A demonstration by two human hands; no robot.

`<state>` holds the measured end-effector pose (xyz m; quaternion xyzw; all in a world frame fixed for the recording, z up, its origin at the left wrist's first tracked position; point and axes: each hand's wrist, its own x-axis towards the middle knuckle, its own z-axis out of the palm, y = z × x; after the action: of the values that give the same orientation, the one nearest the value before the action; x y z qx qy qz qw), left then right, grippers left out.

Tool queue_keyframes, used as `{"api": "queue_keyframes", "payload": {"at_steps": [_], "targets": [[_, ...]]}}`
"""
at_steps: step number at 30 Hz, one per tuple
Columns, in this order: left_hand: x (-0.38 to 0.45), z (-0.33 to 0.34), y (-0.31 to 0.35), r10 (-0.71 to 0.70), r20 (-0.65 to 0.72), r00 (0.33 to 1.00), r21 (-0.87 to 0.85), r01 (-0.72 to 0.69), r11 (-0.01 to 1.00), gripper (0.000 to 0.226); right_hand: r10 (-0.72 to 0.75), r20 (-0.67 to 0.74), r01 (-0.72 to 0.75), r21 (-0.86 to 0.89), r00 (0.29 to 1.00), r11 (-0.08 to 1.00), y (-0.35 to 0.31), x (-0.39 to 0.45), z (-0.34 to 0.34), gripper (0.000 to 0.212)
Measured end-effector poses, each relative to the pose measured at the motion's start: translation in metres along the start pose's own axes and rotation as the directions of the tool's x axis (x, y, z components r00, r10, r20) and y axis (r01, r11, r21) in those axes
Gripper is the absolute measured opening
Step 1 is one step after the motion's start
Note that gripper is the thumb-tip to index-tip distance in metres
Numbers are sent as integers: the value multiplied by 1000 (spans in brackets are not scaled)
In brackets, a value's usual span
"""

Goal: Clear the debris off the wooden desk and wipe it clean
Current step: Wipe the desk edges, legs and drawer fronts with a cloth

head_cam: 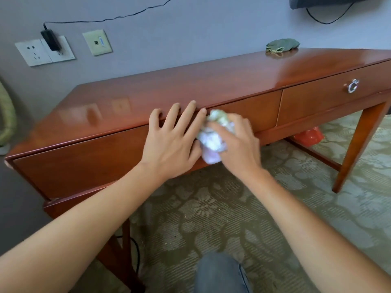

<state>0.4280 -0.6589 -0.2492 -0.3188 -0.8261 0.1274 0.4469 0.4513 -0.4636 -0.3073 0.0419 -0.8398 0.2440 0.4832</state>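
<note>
A glossy wooden desk (pixel 190 85) with drawers along its front stands against the wall. My right hand (pixel 239 142) is closed around a crumpled white and pale-green wad (pixel 213 138), which could be cloth or tissue, pressed against the drawer front just below the desk's edge. Beside it on the left, my left hand (pixel 171 140) rests flat with fingers spread, fingertips on the desk's front edge and the palm over the drawer face. A green cloth bundle (pixel 282 45) lies on the far right of the desktop by the wall.
Wall sockets (pixel 44 51) with a black plug and cable sit above the desk's left end. A drawer ring handle (pixel 353 86) is at right. An orange bag (pixel 309 135) lies under the desk on patterned carpet. My knee (pixel 220 273) is at the bottom.
</note>
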Motion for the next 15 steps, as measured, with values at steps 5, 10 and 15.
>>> {"api": "queue_keyframes", "payload": {"at_steps": [5, 10, 15], "targets": [[3, 15, 16, -35, -2, 999, 83, 35, 996, 68, 437, -313, -398, 183, 843, 899, 17, 32, 1, 45], [6, 26, 14, -25, -133, 991, 127, 42, 991, 60, -30, -102, 14, -161, 994, 987, 27, 6, 0, 41], [8, 31, 18, -36, -217, 975, 101, 59, 993, 57, 391, -327, -386, 83, 860, 919, 16, 25, 6, 31]]}}
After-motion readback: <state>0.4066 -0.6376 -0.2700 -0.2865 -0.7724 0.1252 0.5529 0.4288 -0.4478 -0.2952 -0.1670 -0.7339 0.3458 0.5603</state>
